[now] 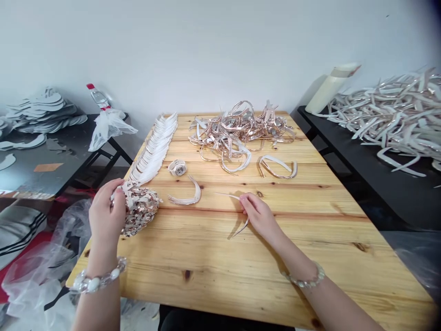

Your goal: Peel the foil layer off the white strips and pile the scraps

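Note:
My right hand (260, 214) pinches a thin curved white strip (234, 196) between thumb and fingers above the wooden table. One end of the strip points left, and the other hangs below the hand. At the table's left edge, my left hand (108, 207) is closed against a heap of small white and rose-gold scraps (141, 209). What lies between its fingers is hidden. Between the hands rests a small bundle of curved strips (193, 195). Behind it sits a wristwatch (178, 168). A long row of stacked white strips (156, 149) runs back from the scrap heap.
A tangled pile of rose-gold and white strips (237, 126) covers the table's back, with a looped bundle (279, 166) in front. On the right black table (344, 138) are more strips (396, 110) and a cream bottle (329, 89). Grey cut pieces (44, 112) and a plastic bottle (99, 97) stand left.

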The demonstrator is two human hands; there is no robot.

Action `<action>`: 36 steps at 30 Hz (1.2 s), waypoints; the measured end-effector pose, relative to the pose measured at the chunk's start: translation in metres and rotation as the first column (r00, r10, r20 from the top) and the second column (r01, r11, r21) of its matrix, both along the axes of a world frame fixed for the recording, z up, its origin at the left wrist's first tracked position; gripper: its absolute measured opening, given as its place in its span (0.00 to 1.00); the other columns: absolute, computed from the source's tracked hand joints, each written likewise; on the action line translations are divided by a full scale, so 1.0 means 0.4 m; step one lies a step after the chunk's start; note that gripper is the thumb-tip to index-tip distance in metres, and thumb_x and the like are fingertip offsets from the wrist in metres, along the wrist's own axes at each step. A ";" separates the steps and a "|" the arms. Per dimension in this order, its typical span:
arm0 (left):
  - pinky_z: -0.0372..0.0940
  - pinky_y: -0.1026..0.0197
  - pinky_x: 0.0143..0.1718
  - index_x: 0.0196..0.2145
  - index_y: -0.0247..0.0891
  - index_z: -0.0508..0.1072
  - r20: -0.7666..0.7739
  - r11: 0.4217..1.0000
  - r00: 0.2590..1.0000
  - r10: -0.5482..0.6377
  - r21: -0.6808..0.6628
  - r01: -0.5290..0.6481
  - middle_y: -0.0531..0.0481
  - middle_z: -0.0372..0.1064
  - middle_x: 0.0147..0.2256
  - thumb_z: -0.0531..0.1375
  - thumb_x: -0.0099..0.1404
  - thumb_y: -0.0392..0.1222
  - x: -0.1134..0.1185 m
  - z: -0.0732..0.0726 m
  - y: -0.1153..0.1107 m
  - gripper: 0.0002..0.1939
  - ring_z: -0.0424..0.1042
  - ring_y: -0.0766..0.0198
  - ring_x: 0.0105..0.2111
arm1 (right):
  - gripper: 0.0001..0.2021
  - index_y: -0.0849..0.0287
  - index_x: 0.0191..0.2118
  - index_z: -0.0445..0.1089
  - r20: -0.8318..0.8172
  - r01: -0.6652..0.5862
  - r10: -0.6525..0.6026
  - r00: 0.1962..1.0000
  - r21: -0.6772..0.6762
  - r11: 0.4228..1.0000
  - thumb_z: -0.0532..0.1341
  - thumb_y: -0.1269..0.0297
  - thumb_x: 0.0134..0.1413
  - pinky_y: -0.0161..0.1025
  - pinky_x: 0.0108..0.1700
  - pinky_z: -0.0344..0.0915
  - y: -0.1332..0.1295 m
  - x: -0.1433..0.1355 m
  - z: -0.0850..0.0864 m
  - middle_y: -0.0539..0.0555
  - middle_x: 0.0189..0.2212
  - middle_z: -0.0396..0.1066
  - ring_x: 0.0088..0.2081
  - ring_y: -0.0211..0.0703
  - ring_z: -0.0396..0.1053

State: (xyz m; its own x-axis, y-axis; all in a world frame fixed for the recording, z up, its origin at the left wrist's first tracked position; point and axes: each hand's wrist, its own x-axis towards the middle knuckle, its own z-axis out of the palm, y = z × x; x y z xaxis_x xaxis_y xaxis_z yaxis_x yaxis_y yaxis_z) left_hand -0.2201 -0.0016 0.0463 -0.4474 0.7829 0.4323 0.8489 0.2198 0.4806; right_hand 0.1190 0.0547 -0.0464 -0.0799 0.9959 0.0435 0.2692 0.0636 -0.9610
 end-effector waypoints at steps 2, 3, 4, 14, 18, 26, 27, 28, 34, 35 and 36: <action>0.66 0.48 0.47 0.49 0.38 0.71 0.090 0.995 0.995 0.043 -0.098 -0.034 0.45 0.73 0.46 0.51 0.65 0.44 -0.004 -0.005 -0.003 0.18 0.72 0.49 0.44 | 0.11 0.56 0.27 0.70 0.076 -0.050 0.044 0.996 0.078 0.996 0.59 0.57 0.56 0.39 0.32 0.56 -0.003 -0.010 0.005 0.49 0.22 0.64 0.27 0.43 0.61; 0.66 0.46 0.47 0.51 0.40 0.70 0.103 0.989 0.994 0.044 -0.143 -0.029 0.45 0.72 0.47 0.52 0.64 0.44 -0.005 -0.003 -0.006 0.19 0.72 0.48 0.44 | 0.11 0.56 0.26 0.70 0.116 -0.078 0.066 0.991 0.105 0.991 0.59 0.58 0.56 0.39 0.33 0.56 -0.003 -0.013 0.008 0.49 0.23 0.64 0.28 0.43 0.61; 0.66 0.44 0.47 0.52 0.41 0.70 0.098 0.984 0.995 0.033 -0.178 -0.015 0.45 0.72 0.48 0.52 0.64 0.45 -0.008 0.000 -0.009 0.20 0.72 0.45 0.45 | 0.11 0.56 0.25 0.70 0.156 -0.099 0.079 0.985 0.125 0.987 0.60 0.58 0.55 0.39 0.33 0.56 -0.003 -0.015 0.010 0.50 0.23 0.64 0.28 0.43 0.61; 0.63 0.41 0.53 0.64 0.35 0.48 -0.048 0.944 0.989 -0.139 -0.307 0.118 0.35 0.57 0.61 0.54 0.62 0.55 -0.058 -0.014 -0.018 0.38 0.61 0.40 0.58 | 0.13 0.55 0.26 0.68 0.469 -0.108 0.116 0.876 -0.044 0.993 0.56 0.55 0.57 0.37 0.27 0.54 -0.023 -0.034 0.039 0.51 0.20 0.69 0.24 0.45 0.66; 0.63 0.40 0.53 0.64 0.42 0.49 -0.017 0.973 0.999 -0.034 -0.228 0.029 0.39 0.61 0.58 0.60 0.57 0.56 -0.024 -0.018 -0.006 0.42 0.62 0.40 0.57 | 0.14 0.55 0.24 0.63 0.258 -0.158 0.214 0.942 -0.221 0.962 0.58 0.55 0.56 0.34 0.20 0.54 -0.030 -0.079 0.040 0.47 0.12 0.66 0.14 0.38 0.62; 0.56 0.37 0.58 0.61 0.40 0.54 -0.028 0.986 0.996 -0.079 -0.149 0.074 0.38 0.57 0.59 0.62 0.56 0.53 -0.009 -0.023 -0.003 0.39 0.57 0.38 0.59 | 0.14 0.58 0.23 0.57 -0.042 -0.255 0.259 0.965 -0.386 0.887 0.59 0.60 0.55 0.23 0.11 0.47 0.054 -0.202 0.048 0.43 0.08 0.63 0.08 0.31 0.60; 0.55 0.37 0.59 0.62 0.39 0.53 -0.041 0.988 0.996 -0.073 -0.140 0.067 0.37 0.56 0.60 0.63 0.56 0.53 -0.011 -0.026 -0.005 0.41 0.56 0.38 0.60 | 0.15 0.59 0.22 0.57 -0.050 -0.258 0.258 0.965 -0.368 0.893 0.57 0.60 0.57 0.22 0.12 0.48 0.058 -0.217 0.053 0.43 0.08 0.62 0.09 0.29 0.59; 0.54 0.37 0.59 0.63 0.37 0.51 -0.056 0.990 0.996 -0.073 -0.129 0.065 0.35 0.53 0.61 0.63 0.56 0.52 -0.014 -0.029 -0.007 0.43 0.54 0.37 0.61 | 0.17 0.60 0.21 0.58 -0.058 -0.271 0.268 0.962 -0.357 0.894 0.55 0.59 0.57 0.22 0.14 0.49 0.060 -0.231 0.059 0.43 0.08 0.61 0.09 0.28 0.59; 0.46 0.34 0.61 0.65 0.36 0.42 -0.144 0.998 0.990 0.008 -0.058 -0.016 0.30 0.39 0.65 0.63 0.55 0.55 -0.011 -0.039 -0.017 0.50 0.41 0.34 0.65 | 0.18 0.62 0.23 0.60 -0.036 -0.296 0.303 0.952 -0.356 0.886 0.52 0.58 0.61 0.27 0.17 0.59 0.064 -0.247 0.084 0.44 0.12 0.65 0.13 0.31 0.64; 0.46 0.34 0.61 0.66 0.35 0.41 -0.155 0.996 0.987 0.035 -0.072 -0.046 0.29 0.40 0.64 0.64 0.53 0.57 -0.007 -0.039 -0.015 0.52 0.42 0.34 0.64 | 0.16 0.61 0.24 0.61 -0.014 -0.281 0.296 0.955 -0.353 0.893 0.54 0.59 0.61 0.28 0.17 0.61 0.072 -0.232 0.087 0.45 0.13 0.67 0.14 0.33 0.65; 0.47 0.34 0.61 0.66 0.35 0.41 -0.157 0.992 0.985 0.069 -0.092 -0.084 0.29 0.42 0.63 0.65 0.52 0.58 -0.003 -0.038 -0.012 0.54 0.44 0.34 0.63 | 0.13 0.61 0.26 0.62 0.016 -0.254 0.275 0.961 -0.336 0.907 0.57 0.61 0.60 0.30 0.18 0.63 0.084 -0.210 0.089 0.46 0.16 0.68 0.15 0.33 0.66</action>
State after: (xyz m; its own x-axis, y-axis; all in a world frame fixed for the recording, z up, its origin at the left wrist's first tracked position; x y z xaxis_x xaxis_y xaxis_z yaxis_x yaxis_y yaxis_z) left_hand -0.2215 -0.0065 0.0310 -0.4420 0.7907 0.4237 0.8898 0.3265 0.3188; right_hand 0.0352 0.0884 -0.0109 -0.3344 0.8950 -0.2951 0.3456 -0.1748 -0.9219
